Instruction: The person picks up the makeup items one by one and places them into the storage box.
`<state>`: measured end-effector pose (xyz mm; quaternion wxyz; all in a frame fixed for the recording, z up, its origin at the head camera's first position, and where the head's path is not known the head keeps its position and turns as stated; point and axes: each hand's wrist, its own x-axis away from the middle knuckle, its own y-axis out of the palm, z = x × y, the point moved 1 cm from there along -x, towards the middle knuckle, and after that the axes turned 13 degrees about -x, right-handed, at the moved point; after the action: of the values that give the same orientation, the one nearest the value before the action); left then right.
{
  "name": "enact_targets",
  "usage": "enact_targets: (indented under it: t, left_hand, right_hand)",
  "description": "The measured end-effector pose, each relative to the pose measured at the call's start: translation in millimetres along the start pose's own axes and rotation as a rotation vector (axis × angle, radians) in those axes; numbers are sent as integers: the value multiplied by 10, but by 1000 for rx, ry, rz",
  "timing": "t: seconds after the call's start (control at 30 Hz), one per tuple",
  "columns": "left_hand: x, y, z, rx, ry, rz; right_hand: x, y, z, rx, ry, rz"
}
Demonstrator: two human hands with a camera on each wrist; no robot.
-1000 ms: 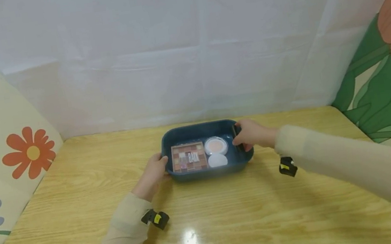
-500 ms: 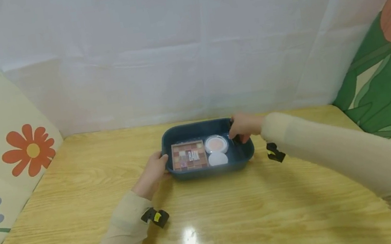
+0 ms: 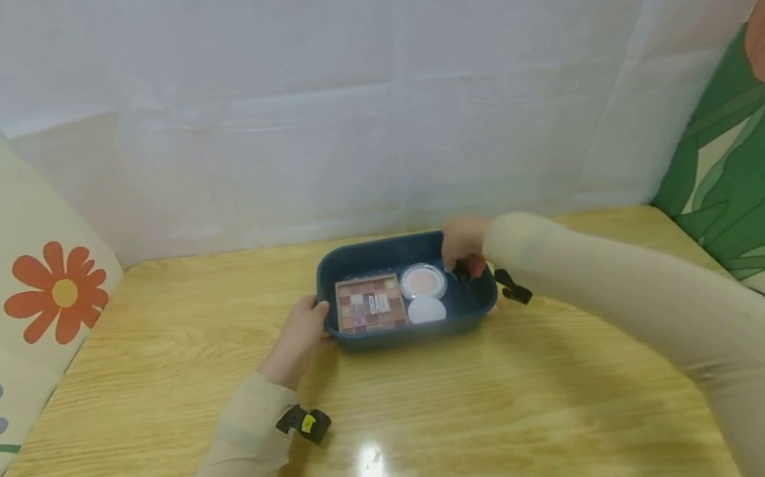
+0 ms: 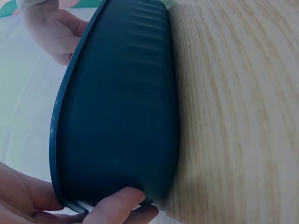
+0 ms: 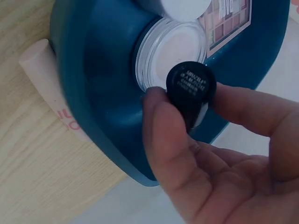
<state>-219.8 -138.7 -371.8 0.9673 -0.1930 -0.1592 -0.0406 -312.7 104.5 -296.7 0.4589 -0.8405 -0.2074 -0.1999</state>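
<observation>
A dark blue basin (image 3: 412, 335) stands on the table with cosmetics in it. At its left end my left hand (image 3: 296, 340) grips the rim, and in the left wrist view its fingers (image 4: 117, 205) lie against the outer wall. Over the basin's right end, my right hand (image 3: 463, 244) pinches a black lipstick tube (image 5: 191, 86), its round printed end facing the right wrist camera. Just beyond the tube lies a round compact (image 3: 423, 282) with a pinkish centre. Beside that sit a white round item (image 3: 426, 311) and an eyeshadow palette (image 3: 369, 306) at the left.
In the right wrist view a pale pink tube (image 5: 44, 70) with red letters lies on the wooden table (image 3: 411, 432) against the basin's outer wall. A white cloth (image 3: 349, 111) hangs behind the table. Flower-patterned panels (image 3: 64, 294) stand at both sides.
My right hand has moved a little left and lower into the basin's right end, carrying the lipstick tube. My left hand and the basin stay in place.
</observation>
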Motion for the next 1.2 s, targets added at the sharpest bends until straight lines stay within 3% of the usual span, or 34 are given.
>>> enact_targets:
  t: [0.27,0.63,0.87,1.2]
  left_hand:
    - [-4,9,0,1,1,6]
    - [14,13,4,7,4,1]
    - [6,10,3,3,2,-2]
    - [-11,1,-8,5,1,-5]
  right_hand:
    - [-85,69,-50,120,13,0]
    - [-242,214,-50,172,35,25]
    - [-367,249,-14,260,30,17]
    - [-559,277,50,255,46,18]
